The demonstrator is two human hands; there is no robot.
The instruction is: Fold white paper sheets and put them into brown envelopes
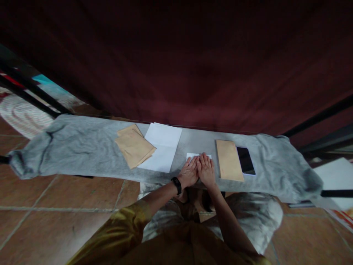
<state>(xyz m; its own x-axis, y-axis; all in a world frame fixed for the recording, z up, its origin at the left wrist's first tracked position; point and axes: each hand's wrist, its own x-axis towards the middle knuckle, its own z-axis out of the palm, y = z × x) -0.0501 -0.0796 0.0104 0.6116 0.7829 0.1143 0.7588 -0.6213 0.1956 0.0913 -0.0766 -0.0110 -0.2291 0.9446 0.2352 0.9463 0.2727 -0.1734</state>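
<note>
A small folded white sheet of paper [193, 155] lies on the grey cloth, mostly covered by my hands. My left hand [189, 172], with a black band on its wrist, rests flat on it with the fingers stretched out. Beside it, touching, my right hand [206, 170] also presses flat with straight fingers. To the left are larger white sheets [165, 143], partly under several brown envelopes [135, 145]. A neat brown envelope or stack of envelopes [229, 160] lies just right of my right hand.
A phone [246, 161] with a dark screen lies at the right of the brown stack. The narrow bench is draped with a grey cloth [79, 143]. Behind it hangs a dark red curtain [176, 73]. White paper [336, 180] shows beyond the bench's right end.
</note>
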